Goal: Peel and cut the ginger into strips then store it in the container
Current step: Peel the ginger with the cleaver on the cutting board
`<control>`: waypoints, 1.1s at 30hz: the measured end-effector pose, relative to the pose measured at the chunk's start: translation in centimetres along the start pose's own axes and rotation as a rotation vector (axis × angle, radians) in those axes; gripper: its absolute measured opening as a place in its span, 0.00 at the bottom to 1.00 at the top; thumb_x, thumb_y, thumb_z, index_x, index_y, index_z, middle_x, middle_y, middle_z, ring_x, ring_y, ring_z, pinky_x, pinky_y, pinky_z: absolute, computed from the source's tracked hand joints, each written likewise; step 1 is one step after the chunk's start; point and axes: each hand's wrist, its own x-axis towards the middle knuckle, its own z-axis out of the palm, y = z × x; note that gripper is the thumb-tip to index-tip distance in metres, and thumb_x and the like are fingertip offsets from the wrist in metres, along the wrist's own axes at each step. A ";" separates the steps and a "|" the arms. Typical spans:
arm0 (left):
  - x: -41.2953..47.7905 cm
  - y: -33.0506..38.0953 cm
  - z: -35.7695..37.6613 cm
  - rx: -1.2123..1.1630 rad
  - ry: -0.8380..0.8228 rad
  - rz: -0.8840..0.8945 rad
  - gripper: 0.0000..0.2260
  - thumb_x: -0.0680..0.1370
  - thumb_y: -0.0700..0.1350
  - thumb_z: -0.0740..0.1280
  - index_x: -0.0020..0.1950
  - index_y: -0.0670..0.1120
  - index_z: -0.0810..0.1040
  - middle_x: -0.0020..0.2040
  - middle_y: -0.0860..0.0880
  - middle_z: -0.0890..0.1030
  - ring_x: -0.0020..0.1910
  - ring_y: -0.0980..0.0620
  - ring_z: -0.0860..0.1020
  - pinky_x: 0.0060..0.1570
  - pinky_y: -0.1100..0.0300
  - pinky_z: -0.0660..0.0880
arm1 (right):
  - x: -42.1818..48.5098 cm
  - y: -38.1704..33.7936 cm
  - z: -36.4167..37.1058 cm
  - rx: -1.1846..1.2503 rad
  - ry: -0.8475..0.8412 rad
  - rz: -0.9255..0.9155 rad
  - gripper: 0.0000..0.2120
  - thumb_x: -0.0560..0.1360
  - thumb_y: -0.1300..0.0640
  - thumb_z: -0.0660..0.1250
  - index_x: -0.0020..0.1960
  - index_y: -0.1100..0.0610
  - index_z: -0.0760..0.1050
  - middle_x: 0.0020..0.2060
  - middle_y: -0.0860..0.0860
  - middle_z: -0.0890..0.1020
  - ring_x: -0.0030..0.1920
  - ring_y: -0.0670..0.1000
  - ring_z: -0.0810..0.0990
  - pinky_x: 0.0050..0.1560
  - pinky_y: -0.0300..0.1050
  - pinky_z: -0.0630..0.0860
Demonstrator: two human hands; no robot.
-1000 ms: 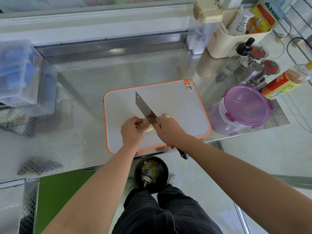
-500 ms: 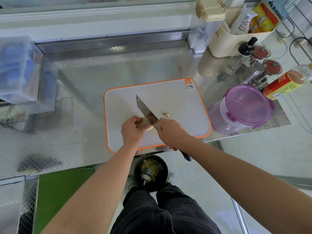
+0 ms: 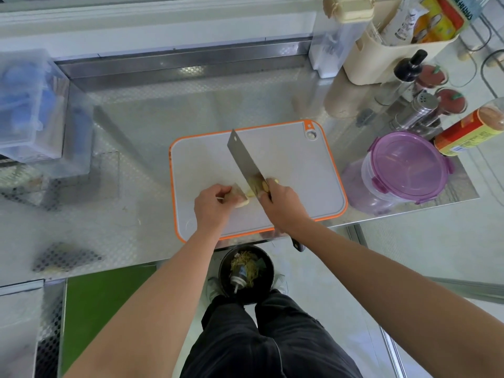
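Ginger (image 3: 242, 199) lies on the board (image 3: 300, 165), near its 6 o'clock edge, pale cut face showing. Left hand (image 3: 212, 207) is curled over the ginger, gripping it. Right hand (image 3: 282, 207) is clamped on the knife (image 3: 244, 159) handle. The blade points to 11 o'clock, just at the 3 o'clock side of the ginger; contact unclear. Container (image 3: 406, 170), purple lid on, stands on the table (image 3: 141, 132) at 3 o'clock of the board. Bin (image 3: 246, 272) sits on the floor at 6 o'clock.
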 end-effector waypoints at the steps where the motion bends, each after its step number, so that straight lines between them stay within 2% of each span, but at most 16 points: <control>1: 0.0 0.0 0.0 0.001 0.001 -0.008 0.10 0.69 0.48 0.76 0.47 0.47 0.83 0.42 0.51 0.82 0.41 0.49 0.81 0.46 0.50 0.79 | 0.0 -0.3 -0.4 0.018 -0.004 -0.016 0.05 0.79 0.59 0.55 0.45 0.58 0.63 0.29 0.50 0.67 0.31 0.57 0.68 0.32 0.48 0.68; 3: 0.1 0.0 -0.1 -0.003 0.003 -0.021 0.10 0.69 0.48 0.76 0.47 0.47 0.83 0.41 0.51 0.83 0.40 0.49 0.81 0.46 0.48 0.79 | -0.3 -0.8 -1.0 0.019 -0.021 -0.044 0.06 0.80 0.58 0.55 0.45 0.58 0.64 0.30 0.50 0.67 0.31 0.56 0.69 0.33 0.49 0.71; 7: -0.2 0.3 -0.1 -0.020 0.007 -0.014 0.14 0.67 0.54 0.74 0.47 0.47 0.84 0.42 0.49 0.84 0.40 0.47 0.82 0.46 0.48 0.79 | -1.2 -0.9 -0.7 -0.034 -0.029 -0.058 0.08 0.80 0.56 0.55 0.43 0.57 0.63 0.28 0.51 0.67 0.31 0.57 0.68 0.32 0.46 0.65; 9: -0.2 0.5 -0.1 -0.021 -0.002 -0.014 0.17 0.65 0.56 0.72 0.47 0.47 0.84 0.42 0.49 0.84 0.40 0.47 0.82 0.46 0.49 0.79 | -1.4 -1.0 -0.6 -0.046 -0.045 -0.038 0.06 0.80 0.57 0.54 0.44 0.57 0.62 0.29 0.51 0.67 0.31 0.56 0.69 0.32 0.47 0.69; 13: -0.1 0.4 -0.1 -0.001 -0.003 -0.013 0.15 0.66 0.52 0.76 0.48 0.46 0.84 0.42 0.48 0.84 0.40 0.46 0.82 0.45 0.49 0.79 | -1.9 -1.1 -0.7 -0.034 -0.069 -0.015 0.05 0.80 0.58 0.52 0.45 0.56 0.61 0.30 0.52 0.68 0.31 0.56 0.70 0.34 0.52 0.76; 17: 0.0 0.3 0.0 0.024 0.005 -0.007 0.12 0.69 0.50 0.76 0.49 0.45 0.84 0.43 0.48 0.84 0.41 0.47 0.82 0.45 0.52 0.78 | -2.3 -1.0 -0.7 -0.024 -0.034 -0.023 0.05 0.80 0.58 0.52 0.45 0.57 0.62 0.29 0.52 0.68 0.27 0.53 0.67 0.32 0.49 0.74; 22: 0.0 0.4 0.0 0.032 -0.002 0.008 0.12 0.70 0.49 0.75 0.50 0.44 0.84 0.43 0.47 0.85 0.41 0.46 0.82 0.45 0.53 0.77 | -2.3 -1.2 -0.5 -0.041 -0.056 -0.007 0.06 0.79 0.58 0.53 0.44 0.57 0.61 0.30 0.53 0.68 0.30 0.56 0.69 0.34 0.50 0.76; 25: 0.1 0.5 0.0 0.040 0.002 0.015 0.12 0.70 0.50 0.75 0.49 0.45 0.84 0.42 0.47 0.85 0.41 0.46 0.82 0.45 0.52 0.78 | -2.5 -1.1 -0.4 -0.054 -0.055 -0.005 0.06 0.79 0.59 0.53 0.44 0.57 0.61 0.30 0.53 0.68 0.27 0.54 0.67 0.31 0.47 0.71; 28: 0.0 0.5 0.1 0.040 0.005 0.009 0.11 0.70 0.49 0.75 0.48 0.44 0.84 0.42 0.46 0.85 0.41 0.45 0.82 0.45 0.52 0.77 | -2.5 -1.2 -0.3 -0.103 -0.048 -0.003 0.05 0.79 0.60 0.53 0.45 0.57 0.61 0.31 0.53 0.68 0.33 0.58 0.68 0.33 0.45 0.64; 33: -0.3 1.5 0.4 0.045 0.024 -0.012 0.12 0.70 0.47 0.75 0.51 0.44 0.84 0.45 0.45 0.85 0.45 0.47 0.81 0.42 0.61 0.69 | -0.9 -2.3 0.1 -0.108 -0.070 0.042 0.04 0.79 0.61 0.53 0.51 0.59 0.66 0.43 0.60 0.76 0.41 0.59 0.70 0.39 0.47 0.66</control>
